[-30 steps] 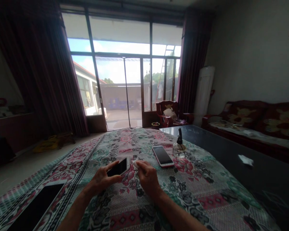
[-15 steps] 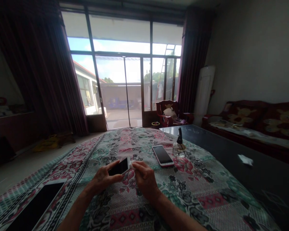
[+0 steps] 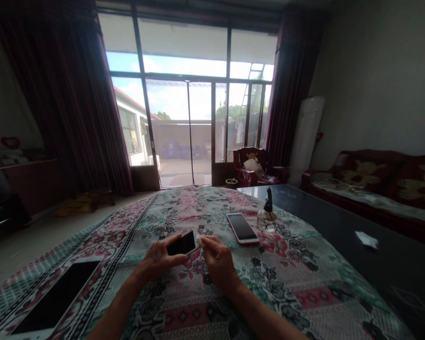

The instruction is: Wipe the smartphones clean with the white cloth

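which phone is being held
The white-edged phone in the left hand; the pink-edged phone lies flat on the floral cloth, untouched.

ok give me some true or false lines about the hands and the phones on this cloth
1. The left hand holds a small phone. True.
2. The right hand rests on the tablet. False: it is at the end of the small phone, and the tablet lies apart at the lower left.
3. A second phone lies screen up on the flowered cloth. True.
4. The glass bottle stands on the tablet. False: it stands on the cloth, just right of the second phone.
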{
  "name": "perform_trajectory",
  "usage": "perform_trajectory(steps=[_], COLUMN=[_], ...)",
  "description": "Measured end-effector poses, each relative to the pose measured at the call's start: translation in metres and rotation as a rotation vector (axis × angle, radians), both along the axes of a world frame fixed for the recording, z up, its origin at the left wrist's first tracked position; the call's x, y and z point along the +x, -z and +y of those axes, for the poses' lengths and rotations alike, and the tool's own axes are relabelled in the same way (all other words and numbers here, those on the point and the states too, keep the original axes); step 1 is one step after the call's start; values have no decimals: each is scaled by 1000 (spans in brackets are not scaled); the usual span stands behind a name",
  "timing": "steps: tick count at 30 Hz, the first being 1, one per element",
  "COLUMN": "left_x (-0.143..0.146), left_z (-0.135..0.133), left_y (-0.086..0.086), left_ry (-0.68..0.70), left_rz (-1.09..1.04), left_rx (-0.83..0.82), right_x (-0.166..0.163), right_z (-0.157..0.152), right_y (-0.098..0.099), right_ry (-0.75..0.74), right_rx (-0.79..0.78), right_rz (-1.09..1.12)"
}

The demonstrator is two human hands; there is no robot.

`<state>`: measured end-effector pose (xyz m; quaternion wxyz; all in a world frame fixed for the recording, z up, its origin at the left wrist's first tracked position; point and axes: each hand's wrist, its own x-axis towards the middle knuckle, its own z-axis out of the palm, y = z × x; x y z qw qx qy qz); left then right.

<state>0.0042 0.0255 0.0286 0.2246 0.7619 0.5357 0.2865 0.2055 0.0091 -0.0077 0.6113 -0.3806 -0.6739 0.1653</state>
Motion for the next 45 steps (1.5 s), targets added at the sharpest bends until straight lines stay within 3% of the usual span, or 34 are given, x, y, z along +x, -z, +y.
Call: perform_trajectory(steps=[11,27,31,38,41,45], left_x=[10,10,2,-4,-7,-12], left_z=[-8,-5,1,1,1,5], left_y=[-11,-5,-2,13,18,14], left_ry=[-31,-64,-210,-552,-585,-512], left_rz=[7,54,137,436,430,335], left_rx=[-7,-2,-17,-42,-61,-49], right_x=[1,2,1,1,1,2], right_z=[-3,-3,-1,2,3,4], right_y=[-6,-7,-5,-2,-1,-3], right_ry=[0,-10,-87,-62,-54,-18], right_rx=[-67,-118,-140,-107,-110,-141], right_rz=[-7,-23,-44,-38,-34,-19])
